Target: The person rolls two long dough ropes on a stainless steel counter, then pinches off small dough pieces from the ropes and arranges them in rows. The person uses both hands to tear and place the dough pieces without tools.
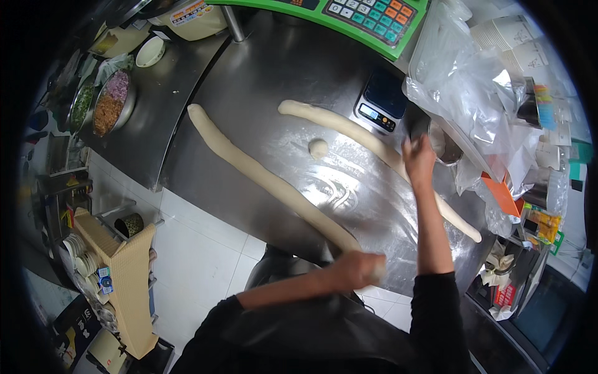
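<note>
We see long pale dough rope (pixel 261 177) stretch from left hand (pixel 354 269) toward 10–11 o'clock; left hand nearer, curled at rope's near end, seemingly gripping dough; right hand (pixel 420 159) toward 1 o'clock, fingers bent, blurred, we cannot tell what it grips; grey steel table (pixel 215 184) edge close by left hand; floured room toward 12 o'clock, before second pale dough rope (pixel 346 128)

The left hand (pixel 356 269) is curled and motion-blurred close to the body, its bare left forearm (pixel 283 289) slanting across from the lower left. Farther out and to its right, the right hand (pixel 420 157) has bent fingers, with the right forearm (pixel 432 224) reaching nearly straight behind it. Dark sleeves (pixel 437 315) end below both wrists.
</note>
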